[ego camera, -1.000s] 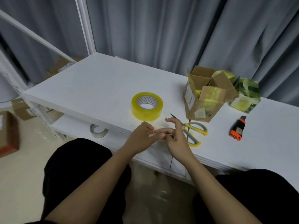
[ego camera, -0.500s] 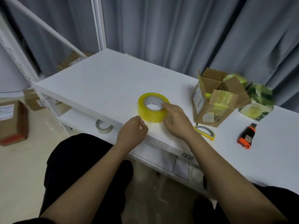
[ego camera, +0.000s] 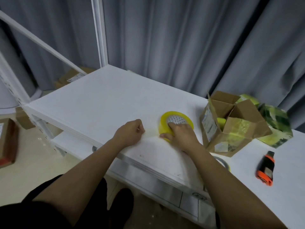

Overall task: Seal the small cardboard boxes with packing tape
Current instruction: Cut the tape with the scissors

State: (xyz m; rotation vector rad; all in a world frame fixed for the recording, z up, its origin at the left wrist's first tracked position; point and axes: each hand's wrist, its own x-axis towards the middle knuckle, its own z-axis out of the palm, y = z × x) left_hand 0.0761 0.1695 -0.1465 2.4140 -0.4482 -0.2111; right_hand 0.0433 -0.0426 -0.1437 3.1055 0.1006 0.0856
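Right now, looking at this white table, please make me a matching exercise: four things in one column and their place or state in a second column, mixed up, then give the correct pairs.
Things:
1. round yellow roll of packing tape
2. brown cardboard box with open flaps
3. orange and black utility knife
4. left hand

Places or states:
A. lies alone near the right edge of the view
B. curled into a fist on the table, holding nothing visible
C. gripped by the right hand
D. stands just right of the tape, top unsealed

Pairs: 1-C, 2-D, 3-A, 4-B
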